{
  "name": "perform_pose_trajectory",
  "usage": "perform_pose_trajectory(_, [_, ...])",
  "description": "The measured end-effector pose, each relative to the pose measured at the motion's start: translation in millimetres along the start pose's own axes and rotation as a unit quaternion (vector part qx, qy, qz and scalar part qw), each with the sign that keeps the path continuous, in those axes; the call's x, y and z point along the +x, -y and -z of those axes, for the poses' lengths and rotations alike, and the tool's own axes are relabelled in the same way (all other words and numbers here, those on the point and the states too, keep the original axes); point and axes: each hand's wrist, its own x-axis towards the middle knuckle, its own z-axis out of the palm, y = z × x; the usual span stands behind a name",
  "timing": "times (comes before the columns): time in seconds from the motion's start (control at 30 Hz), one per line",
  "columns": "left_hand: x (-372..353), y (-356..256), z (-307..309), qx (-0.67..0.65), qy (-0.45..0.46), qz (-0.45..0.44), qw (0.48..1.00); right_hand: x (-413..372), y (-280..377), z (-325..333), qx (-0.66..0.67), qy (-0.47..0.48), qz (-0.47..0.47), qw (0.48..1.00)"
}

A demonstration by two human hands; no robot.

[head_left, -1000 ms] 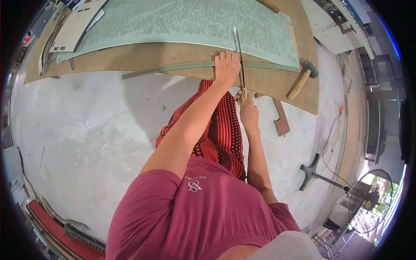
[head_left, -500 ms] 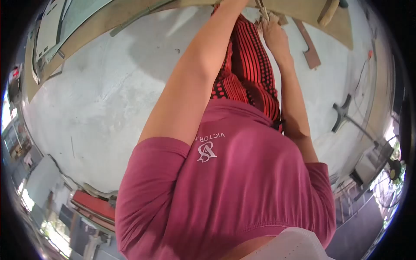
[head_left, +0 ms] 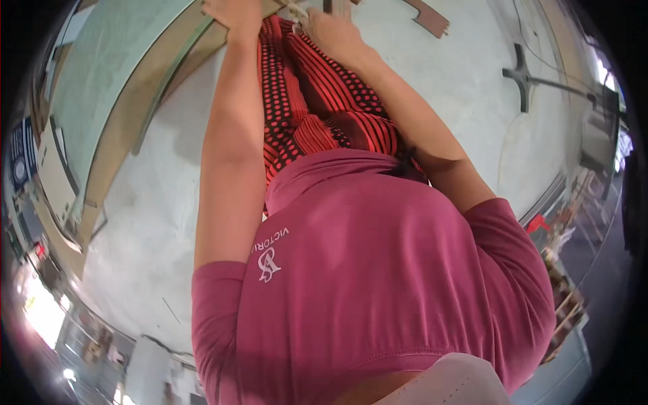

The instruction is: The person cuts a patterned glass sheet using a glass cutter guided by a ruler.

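Observation:
At the top edge, my left hand (head_left: 231, 12) lies on a tan wooden board (head_left: 216, 42), its visible fingers stretched out to the left; the frame cuts off part of it. My right hand (head_left: 331, 34) is closed beside the knees of the red and black patterned trousers (head_left: 337, 81). A thin, pale object (head_left: 294, 9) sticks out from its fingers, too small and blurred to name. Just above that hand, a dark strip on a light piece is partly cut off.
A notched brown wooden piece (head_left: 426, 18) lies on the pale floor at the upper right. Further right is a dark stand base (head_left: 523, 77) with a pole. Long green strips (head_left: 169, 84) and a pale green panel (head_left: 111, 81) are at the upper left.
The view has turned, shifting the legs and right hand leftward. My left hand has come into view at the top. More of the green panel and board shows at the left.

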Motion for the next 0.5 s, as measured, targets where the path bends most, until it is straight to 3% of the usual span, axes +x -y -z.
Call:
perform_pose_trajectory(0.07, [0,3,-10,0.037,-0.113,-0.040,0.992,-16,-5,2,0.007,0.009,-0.032,0.999])
perform_pose_trajectory(0.3, [5,19,-11,0.026,-0.094,-0.067,0.993,27,13,-4,0.029,0.041,-0.052,0.997])
perform_pose_trajectory(0.5, [2,16,-9,0.037,-0.078,-0.050,0.995,-2,12,12,0.059,0.036,-0.027,0.997])
